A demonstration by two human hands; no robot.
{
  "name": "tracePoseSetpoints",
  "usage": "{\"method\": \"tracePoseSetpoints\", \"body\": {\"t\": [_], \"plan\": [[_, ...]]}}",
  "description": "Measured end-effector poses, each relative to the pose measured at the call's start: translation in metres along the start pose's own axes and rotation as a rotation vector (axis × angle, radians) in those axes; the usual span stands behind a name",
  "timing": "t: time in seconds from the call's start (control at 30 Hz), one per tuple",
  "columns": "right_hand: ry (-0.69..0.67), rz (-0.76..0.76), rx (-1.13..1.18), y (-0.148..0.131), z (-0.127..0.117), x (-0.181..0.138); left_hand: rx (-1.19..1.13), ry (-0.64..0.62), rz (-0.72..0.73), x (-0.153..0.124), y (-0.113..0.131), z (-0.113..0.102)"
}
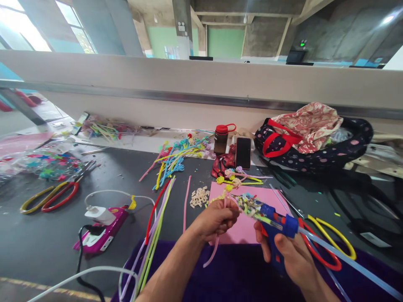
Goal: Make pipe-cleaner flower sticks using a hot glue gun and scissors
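My right hand (291, 256) is wrapped round the handle of a blue glue gun (277, 220), with a long clear glue stick (349, 260) running out of its back end. Bits of coloured scrap cover the gun's front, which points left. Close to that nozzle, my left hand (218, 218) is closed on a pink pipe cleaner (215, 251), whose tail hangs below the fist. Something small and yellowish shows above the left fingers, too blurred to make out. Beneath both hands lies a pink sheet (248, 233).
Left of the sheet are small beige pieces (199, 196), loose pipe cleaners (159, 226) and a magenta power strip (102, 235). Scissors (59, 195) lie far left, another pair (327, 241) by my right hand. Behind stand a bottle (221, 140), a phone (243, 153) and a dotted bag (315, 157).
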State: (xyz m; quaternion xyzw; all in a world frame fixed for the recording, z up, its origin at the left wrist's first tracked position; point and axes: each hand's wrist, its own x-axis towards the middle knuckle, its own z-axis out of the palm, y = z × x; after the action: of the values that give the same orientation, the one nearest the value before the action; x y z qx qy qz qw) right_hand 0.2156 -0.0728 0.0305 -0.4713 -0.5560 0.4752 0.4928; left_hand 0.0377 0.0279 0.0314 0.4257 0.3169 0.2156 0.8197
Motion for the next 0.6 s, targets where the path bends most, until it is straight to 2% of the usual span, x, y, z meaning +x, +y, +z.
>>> {"method": "tracePoseSetpoints", "body": {"t": [0.27, 0.6], "plan": [[0.039, -0.005, -0.088, 0.009, -0.002, -0.001, 0.039, 0.005, -0.006, 0.001, 0.001, 0.001], [0.007, -0.01, -0.123, 0.015, -0.004, 0.0, 0.051, 0.019, 0.012, 0.001, 0.002, 0.003]]}}
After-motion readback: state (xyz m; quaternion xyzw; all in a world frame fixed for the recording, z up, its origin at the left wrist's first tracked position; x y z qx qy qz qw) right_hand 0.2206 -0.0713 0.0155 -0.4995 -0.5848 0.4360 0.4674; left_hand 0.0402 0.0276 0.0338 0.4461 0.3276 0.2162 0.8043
